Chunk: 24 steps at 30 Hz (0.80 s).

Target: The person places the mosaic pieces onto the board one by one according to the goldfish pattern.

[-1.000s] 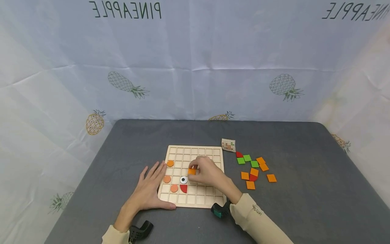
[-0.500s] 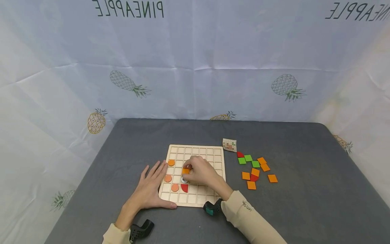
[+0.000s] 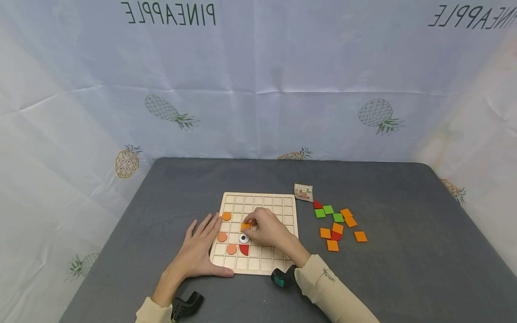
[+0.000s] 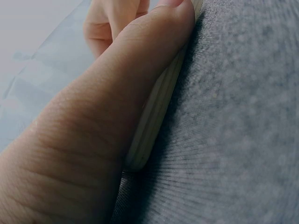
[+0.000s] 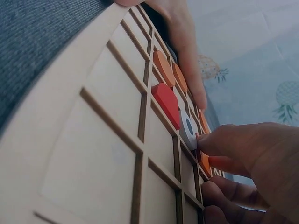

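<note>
A pale cloth (image 3: 258, 58) printed with pineapples and mirrored lettering fills the upper half of the head view, and in front of it a dark grey counter (image 3: 400, 193) takes up the lower middle. Near the bottom centre of the frame lies the grooved wooden board (image 3: 264, 266), flat on that counter.

The person's two hands are apart. The left hand (image 3: 199, 251) lies spread at the board's left side, fingers straight, thumb along the lower left corner. The right hand (image 3: 269, 231) reaches over the middle of the board, thumb and forefinger pinching an orange square (image 3: 245, 227) at the grid, just above the white eye piece (image 3: 243, 238).

A small picture card (image 3: 303, 192) sits by the board's upper right corner. Right of centre, on the counter, I see six loose orange squares (image 3: 361, 236), three green squares (image 3: 338, 217) and two red pieces (image 3: 336, 236). On the board's left part rest an orange disc (image 3: 226, 216), two salmon discs (image 3: 231, 249) and a red quarter-round (image 3: 244, 250), directly below the eye piece.
</note>
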Each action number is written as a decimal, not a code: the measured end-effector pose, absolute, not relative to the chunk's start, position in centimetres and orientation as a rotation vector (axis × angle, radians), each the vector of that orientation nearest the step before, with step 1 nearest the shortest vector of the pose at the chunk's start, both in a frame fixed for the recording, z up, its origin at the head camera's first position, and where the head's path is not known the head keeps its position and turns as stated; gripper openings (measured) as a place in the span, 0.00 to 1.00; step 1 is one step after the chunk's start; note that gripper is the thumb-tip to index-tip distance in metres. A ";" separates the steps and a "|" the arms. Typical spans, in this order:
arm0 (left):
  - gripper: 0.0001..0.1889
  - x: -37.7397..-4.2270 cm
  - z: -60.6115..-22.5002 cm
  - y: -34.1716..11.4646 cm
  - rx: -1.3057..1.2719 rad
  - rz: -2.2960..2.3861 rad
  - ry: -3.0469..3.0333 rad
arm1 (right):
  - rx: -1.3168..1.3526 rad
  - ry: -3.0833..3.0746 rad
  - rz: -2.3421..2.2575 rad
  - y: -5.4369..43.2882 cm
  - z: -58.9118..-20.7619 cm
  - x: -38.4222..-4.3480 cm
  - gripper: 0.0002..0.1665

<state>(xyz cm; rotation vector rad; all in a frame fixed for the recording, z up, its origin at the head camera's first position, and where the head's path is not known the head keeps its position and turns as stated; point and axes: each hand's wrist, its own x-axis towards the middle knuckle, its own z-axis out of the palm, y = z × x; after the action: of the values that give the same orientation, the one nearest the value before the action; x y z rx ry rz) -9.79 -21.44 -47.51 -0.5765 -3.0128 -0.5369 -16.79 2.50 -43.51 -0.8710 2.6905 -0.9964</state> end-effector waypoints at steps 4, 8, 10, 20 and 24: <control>0.74 -9.8 -47.5 -21.4 -0.570 -0.537 -3.025 | -0.865 2.691 -1.002 2.5 -43.5 -16.7 0.12; 0.74 -9.8 -47.4 -21.4 -0.567 -0.536 -3.029 | -0.856 2.688 -1.020 2.5 -43.6 -16.7 0.13; 0.75 -9.8 -47.4 -21.4 -0.569 -0.540 -3.028 | -0.859 2.686 -1.035 2.6 -43.6 -16.7 0.13; 0.76 -9.8 -47.3 -21.4 -0.561 -0.570 -3.041 | -0.864 2.721 -1.138 4.4 -43.5 -16.5 0.12; 0.76 -9.9 -47.4 -21.4 -0.556 -0.578 -3.044 | -0.863 2.734 -1.154 6.0 -43.2 -16.5 0.11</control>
<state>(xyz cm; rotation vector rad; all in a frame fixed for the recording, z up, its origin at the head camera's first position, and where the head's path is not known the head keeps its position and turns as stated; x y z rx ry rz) -9.85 -21.39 -47.39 -0.5556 -3.0442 -0.5777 -16.52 6.01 -43.24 -0.8626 2.7336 -1.1539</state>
